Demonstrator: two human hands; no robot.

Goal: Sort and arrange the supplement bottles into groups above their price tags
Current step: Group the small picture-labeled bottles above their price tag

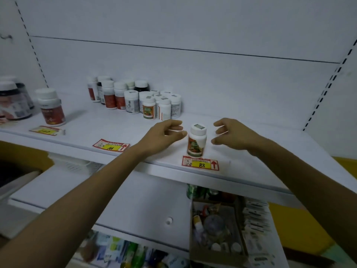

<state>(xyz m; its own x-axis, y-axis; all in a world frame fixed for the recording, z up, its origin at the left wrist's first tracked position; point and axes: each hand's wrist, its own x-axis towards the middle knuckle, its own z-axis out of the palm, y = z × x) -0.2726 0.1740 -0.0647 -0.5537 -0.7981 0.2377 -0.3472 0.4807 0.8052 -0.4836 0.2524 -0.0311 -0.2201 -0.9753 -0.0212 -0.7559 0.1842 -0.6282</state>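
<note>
- Green-label bottle (197,141): upright on shelf (266,151), just behind the "88" price tag (200,163).
- Left hand (164,135) & right hand (233,135): one on each side of the bottle, fingers loosely curled & apart, gripping nothing.
- Step (judged): first bottle of the "88" group looks placed.
- Next (judged): reach to the mixed cluster (135,97) at rear-left, pick a matching green-label bottle and set it beside this one w/o tipping its neighbours.
</note>
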